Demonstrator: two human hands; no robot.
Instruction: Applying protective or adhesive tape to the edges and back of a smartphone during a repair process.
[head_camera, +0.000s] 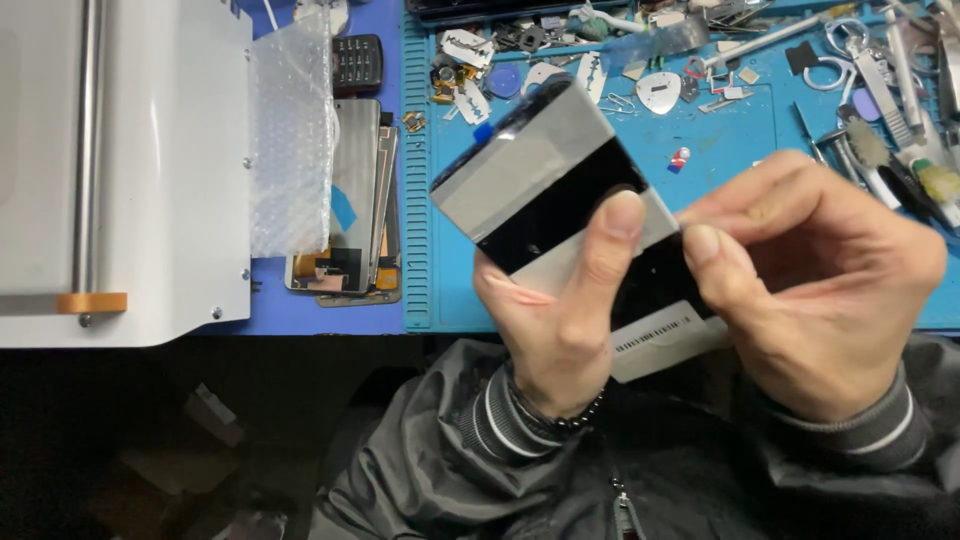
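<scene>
My left hand (560, 320) grips a flat phone screen panel (530, 175) from below, thumb pressed on its glossy face. The panel is dark with grey reflective bands and tilts up to the left over the blue work mat (440, 290). My right hand (815, 275) pinches the panel's right edge between thumb and forefinger, where a thin film or sheet seems to sit. A white strip with a barcode label (660, 340) hangs below the panel between the two hands.
A white machine (170, 170) with an orange tab fills the left. Bubble wrap (290, 130), stacked phone screens (355, 200) and a keypad phone (356, 62) lie beside it. Tweezers, scissors, picks and small parts (860, 80) litter the mat's far side.
</scene>
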